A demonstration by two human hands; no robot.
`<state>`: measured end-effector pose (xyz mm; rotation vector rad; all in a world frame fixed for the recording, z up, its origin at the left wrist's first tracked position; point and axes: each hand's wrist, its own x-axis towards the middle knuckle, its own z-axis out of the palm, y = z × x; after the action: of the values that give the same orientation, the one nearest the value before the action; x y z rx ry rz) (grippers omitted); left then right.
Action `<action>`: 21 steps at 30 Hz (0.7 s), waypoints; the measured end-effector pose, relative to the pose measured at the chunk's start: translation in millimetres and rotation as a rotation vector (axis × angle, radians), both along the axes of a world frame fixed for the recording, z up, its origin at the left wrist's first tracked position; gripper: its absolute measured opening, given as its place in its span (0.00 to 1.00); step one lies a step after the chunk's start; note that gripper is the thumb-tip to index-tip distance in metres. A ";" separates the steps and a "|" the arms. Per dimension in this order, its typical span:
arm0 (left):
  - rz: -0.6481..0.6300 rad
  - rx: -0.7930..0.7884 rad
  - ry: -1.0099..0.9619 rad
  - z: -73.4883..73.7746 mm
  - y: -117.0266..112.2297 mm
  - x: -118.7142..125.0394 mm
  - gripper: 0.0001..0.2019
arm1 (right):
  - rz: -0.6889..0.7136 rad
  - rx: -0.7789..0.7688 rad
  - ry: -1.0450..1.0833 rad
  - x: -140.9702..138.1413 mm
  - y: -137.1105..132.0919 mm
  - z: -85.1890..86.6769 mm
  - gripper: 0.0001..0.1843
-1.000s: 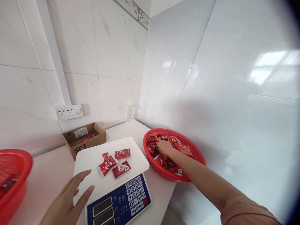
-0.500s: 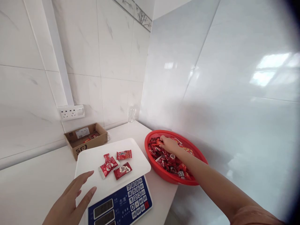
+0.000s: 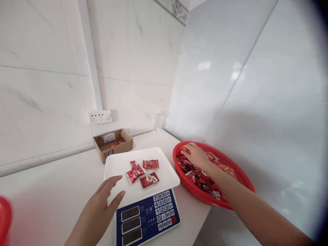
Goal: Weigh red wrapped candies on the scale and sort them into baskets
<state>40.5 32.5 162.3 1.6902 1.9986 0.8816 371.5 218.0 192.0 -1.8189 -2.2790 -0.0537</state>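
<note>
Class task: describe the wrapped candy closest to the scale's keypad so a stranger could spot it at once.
On the white counter, find the digital scale with the blue keypad. Its white tray holds three red-wrapped candies; yours lies nearest the keypad, darker than the one behind it, slimmer than the one at its left.

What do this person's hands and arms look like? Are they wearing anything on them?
The left hand and right hand are bare: no gloves, and no rings, watch or bracelet show. The right forearm is bare too, with no sleeve in view.
</note>
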 end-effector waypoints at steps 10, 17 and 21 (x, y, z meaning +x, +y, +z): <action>-0.046 0.023 0.000 13.0 -7.9 4.3 0.21 | 0.538 -0.138 0.117 -127.2 -46.5 -2.7 0.15; -0.057 0.048 0.013 10.6 -6.5 2.6 0.21 | 0.696 -0.158 0.135 -125.8 -64.1 -19.9 0.18; -0.086 0.039 0.031 10.8 -8.3 3.4 0.21 | 0.726 -0.155 0.101 -128.3 -66.6 -23.3 0.22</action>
<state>43.9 24.3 173.1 1.8071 1.9240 0.8750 243.3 151.4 168.7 -0.9181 -2.7689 0.3308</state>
